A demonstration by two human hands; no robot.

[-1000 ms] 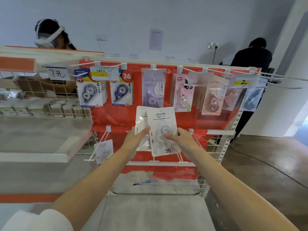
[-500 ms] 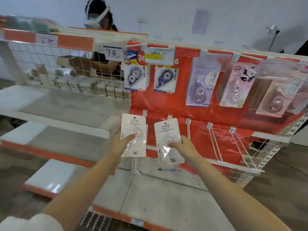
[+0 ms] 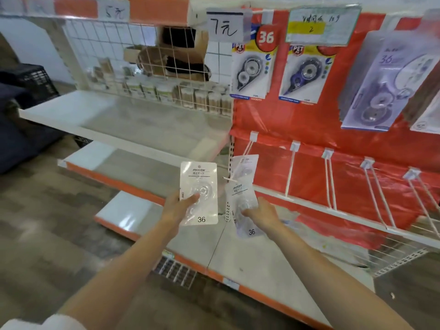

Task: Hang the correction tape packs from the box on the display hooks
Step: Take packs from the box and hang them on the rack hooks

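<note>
Empty white shelves (image 3: 133, 125) far left, not the target. Left hand (image 3: 177, 207) pinches a white pack (image 3: 199, 194) by its lower edge, thumb on the blister, held upright facing the camera, long axis vertical, hang-hole end up, likely waiting its turn. Right hand (image 3: 260, 214) grips a second pack (image 3: 242, 206) at mid-body, top tilted slightly left, long axis near vertical, its top just by the leftmost lower hook (image 3: 247, 153), where one pack (image 3: 245, 166) already hangs. Probably lining up the hole with the hook tip. Bare hooks (image 3: 329, 179) run on to the right against the red backing (image 3: 309, 120). Box not in view.
</note>
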